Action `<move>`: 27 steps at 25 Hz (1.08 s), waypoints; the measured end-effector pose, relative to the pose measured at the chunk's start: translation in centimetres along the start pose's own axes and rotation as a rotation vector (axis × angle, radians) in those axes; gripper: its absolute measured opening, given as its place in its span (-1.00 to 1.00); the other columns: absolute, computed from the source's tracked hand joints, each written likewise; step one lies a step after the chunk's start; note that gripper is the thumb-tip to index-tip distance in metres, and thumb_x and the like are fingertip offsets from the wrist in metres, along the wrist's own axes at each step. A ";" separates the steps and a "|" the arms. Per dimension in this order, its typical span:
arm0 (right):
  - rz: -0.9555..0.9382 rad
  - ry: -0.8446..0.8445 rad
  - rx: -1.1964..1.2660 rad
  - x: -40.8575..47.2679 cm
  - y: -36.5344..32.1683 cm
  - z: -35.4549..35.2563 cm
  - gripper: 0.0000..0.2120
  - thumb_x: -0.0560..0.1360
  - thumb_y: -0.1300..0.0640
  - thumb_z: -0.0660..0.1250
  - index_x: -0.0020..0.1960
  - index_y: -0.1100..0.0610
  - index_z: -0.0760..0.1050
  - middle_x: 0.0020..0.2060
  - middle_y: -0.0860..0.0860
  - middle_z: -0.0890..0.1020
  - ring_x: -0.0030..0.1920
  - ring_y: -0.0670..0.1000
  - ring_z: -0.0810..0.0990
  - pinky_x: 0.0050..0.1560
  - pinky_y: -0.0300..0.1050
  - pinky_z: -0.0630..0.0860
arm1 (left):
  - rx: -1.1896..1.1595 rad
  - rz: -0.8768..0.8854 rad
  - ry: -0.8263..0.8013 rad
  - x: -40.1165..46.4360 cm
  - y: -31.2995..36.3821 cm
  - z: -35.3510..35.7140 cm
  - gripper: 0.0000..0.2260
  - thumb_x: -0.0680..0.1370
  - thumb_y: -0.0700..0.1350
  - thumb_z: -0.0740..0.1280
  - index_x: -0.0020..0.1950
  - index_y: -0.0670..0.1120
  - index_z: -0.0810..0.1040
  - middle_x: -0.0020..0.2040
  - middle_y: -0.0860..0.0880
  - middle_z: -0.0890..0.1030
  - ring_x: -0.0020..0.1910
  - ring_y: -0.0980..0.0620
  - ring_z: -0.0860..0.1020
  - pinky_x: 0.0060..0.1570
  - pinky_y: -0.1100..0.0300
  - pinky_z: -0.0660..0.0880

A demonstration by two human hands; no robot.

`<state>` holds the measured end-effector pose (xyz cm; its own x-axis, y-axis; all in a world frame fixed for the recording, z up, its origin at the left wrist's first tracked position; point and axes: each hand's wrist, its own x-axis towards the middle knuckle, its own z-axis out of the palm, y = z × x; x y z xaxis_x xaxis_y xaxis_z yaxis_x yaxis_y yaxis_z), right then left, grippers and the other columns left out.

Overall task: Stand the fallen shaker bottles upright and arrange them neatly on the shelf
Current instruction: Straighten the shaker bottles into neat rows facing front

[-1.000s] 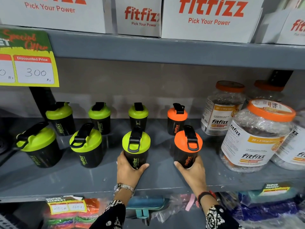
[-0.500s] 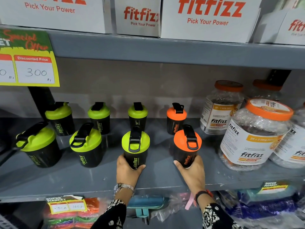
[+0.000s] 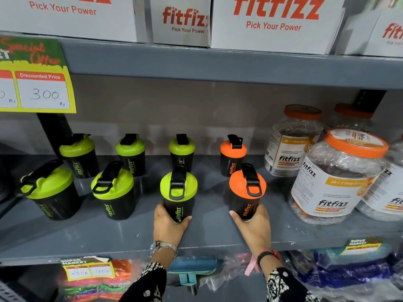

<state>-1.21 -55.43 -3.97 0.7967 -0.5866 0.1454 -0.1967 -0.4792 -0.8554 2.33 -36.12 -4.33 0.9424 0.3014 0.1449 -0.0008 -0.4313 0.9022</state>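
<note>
Several black shaker bottles stand upright in two rows on the grey shelf (image 3: 218, 236). My left hand (image 3: 169, 225) wraps the base of a front-row green-lidded shaker (image 3: 179, 192). My right hand (image 3: 254, 227) wraps the base of the front-row orange-lidded shaker (image 3: 247, 190). Two more green-lidded shakers (image 3: 113, 190) (image 3: 51, 192) stand to the left in the front row. Behind them are three green-lidded shakers (image 3: 130, 153) and one orange-lidded shaker (image 3: 233, 154).
Large clear Fitfizz jars with orange lids (image 3: 335, 177) crowd the shelf's right side. White Fitfizz boxes (image 3: 277, 22) sit on the shelf above. A yellow price sign (image 3: 37, 83) hangs at the left. Bagged goods (image 3: 196, 273) fill the shelf below.
</note>
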 end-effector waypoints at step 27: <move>0.040 0.103 -0.035 -4.1 0.0 0.0 -0.08 0.33 0.08 0.49 0.44 0.36 0.01 0.42 0.35 0.20 0.44 0.29 0.13 0.45 0.17 0.14 | 0.018 0.084 -0.131 -2.2 -1.5 -3.2 -0.11 0.20 -0.19 0.58 0.36 -0.34 0.13 0.34 -0.35 0.31 0.34 -0.28 0.29 0.33 -0.07 0.24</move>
<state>-4.47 -53.01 -4.54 0.7254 -0.6687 0.1633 -0.2484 -0.4755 -0.8439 -0.79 -33.43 -4.67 0.9748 0.1504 0.1646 -0.0771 -0.4656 0.8817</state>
